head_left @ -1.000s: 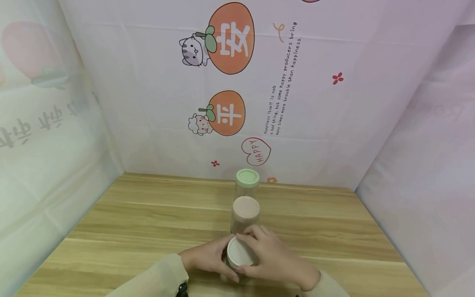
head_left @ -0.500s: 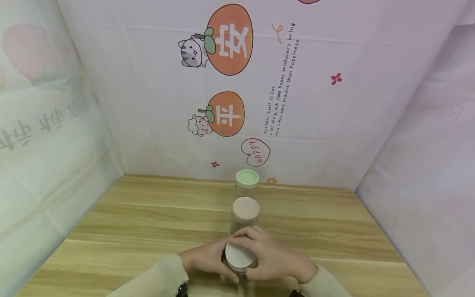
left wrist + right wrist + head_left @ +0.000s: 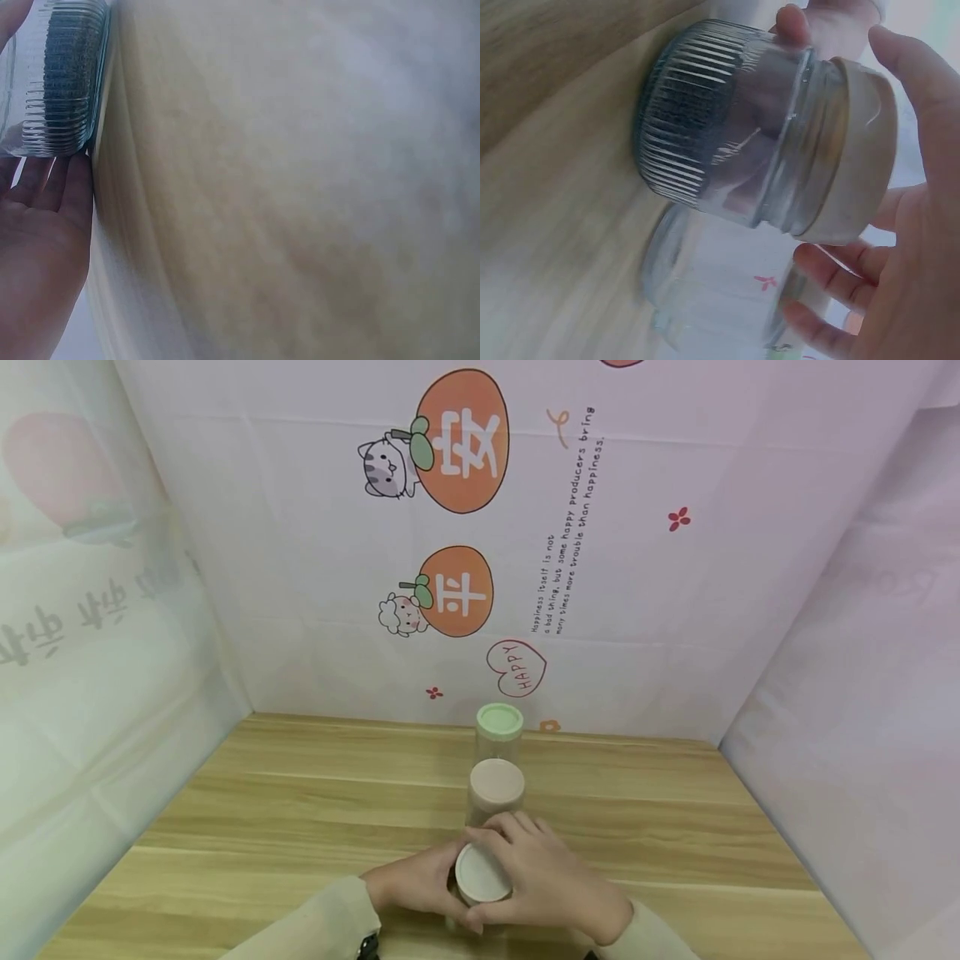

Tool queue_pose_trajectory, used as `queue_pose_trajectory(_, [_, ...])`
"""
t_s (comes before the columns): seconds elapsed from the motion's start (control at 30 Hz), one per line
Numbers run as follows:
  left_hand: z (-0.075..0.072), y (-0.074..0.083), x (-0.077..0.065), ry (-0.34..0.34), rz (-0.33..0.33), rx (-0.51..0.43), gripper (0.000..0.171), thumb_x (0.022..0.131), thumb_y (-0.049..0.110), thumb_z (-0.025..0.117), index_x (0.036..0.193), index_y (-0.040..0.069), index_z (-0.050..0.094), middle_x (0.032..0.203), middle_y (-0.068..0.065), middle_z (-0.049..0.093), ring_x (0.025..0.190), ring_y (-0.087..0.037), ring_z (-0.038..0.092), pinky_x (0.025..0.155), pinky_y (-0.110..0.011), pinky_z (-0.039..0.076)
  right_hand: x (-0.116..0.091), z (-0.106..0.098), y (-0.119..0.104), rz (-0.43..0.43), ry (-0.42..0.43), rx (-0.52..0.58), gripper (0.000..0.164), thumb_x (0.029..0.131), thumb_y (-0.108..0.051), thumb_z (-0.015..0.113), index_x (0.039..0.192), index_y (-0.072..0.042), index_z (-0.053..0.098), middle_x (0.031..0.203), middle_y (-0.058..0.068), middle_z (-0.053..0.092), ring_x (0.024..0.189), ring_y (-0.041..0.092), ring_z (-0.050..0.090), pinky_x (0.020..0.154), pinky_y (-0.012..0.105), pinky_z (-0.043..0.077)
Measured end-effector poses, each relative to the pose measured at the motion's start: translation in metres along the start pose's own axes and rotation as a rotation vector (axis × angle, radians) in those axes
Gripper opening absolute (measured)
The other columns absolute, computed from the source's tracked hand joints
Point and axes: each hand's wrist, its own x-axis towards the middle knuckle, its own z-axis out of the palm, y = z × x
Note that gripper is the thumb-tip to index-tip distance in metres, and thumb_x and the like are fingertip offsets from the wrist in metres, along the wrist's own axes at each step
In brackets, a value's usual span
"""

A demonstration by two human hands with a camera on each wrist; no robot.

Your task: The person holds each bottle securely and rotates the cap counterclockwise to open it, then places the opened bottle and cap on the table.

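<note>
Hands point(image 3: 546, 883) closer together, jar point(image 3: 754, 150) contents point(image 3: 684, 116) perhaps dark

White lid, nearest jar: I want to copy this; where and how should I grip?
Probably pinch the white lid across opposite edges of its rim, coming from above: it is round and tops an upright glass jar, which the left hand holds.

**Right hand point(image 3: 551, 881) repositioned around lid point(image 3: 482, 870)**

Vs 0.5 s ago: right thumb point(image 3: 495, 911) swung left, from lid's near-right side to across its near edge. Tip now close by the left hand's point(image 3: 423, 881) thumb tip. Near side of lid and jar point(image 3: 742, 135) glass below, visible then, now mostly hidden in head view. Vs 1.0 s ago: right sleeve point(image 3: 651, 937) slightly further left.
</note>
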Motion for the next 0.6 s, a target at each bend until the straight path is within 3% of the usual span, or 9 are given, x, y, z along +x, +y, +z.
queue_pose_trajectory(0.3, [0.0001, -0.0003, -0.0012, 0.015, -0.017, 0.017, 0.085, 0.084, 0.025, 0.084, 0.151, 0.029, 0.031, 0.145, 0.006, 0.05, 0.129, -0.015, 0.051, 0.11, -0.032, 0.038, 0.0034, 0.0001, -0.0078, -0.021, 0.029, -0.116, 0.092, 0.078, -0.083, 0.058, 0.141, -0.017, 0.057, 0.121, -0.004, 0.055, 0.11, 0.016, 0.052, 0.087, 0.04, 0.049])
queue_pose_trajectory(0.6, [0.0016, -0.0003, -0.0023, 0.01, -0.025, 0.004, 0.083, 0.085, 0.025, 0.084, 0.15, 0.03, 0.033, 0.144, 0.006, 0.051, 0.127, -0.015, 0.052, 0.109, -0.032, 0.039, 0.0032, 0.0024, -0.0083, -0.057, 0.048, -0.134, 0.079, 0.083, -0.075, 0.061, 0.137, -0.017, 0.06, 0.117, -0.004, 0.056, 0.104, 0.014, 0.052, 0.079, 0.033, 0.046])
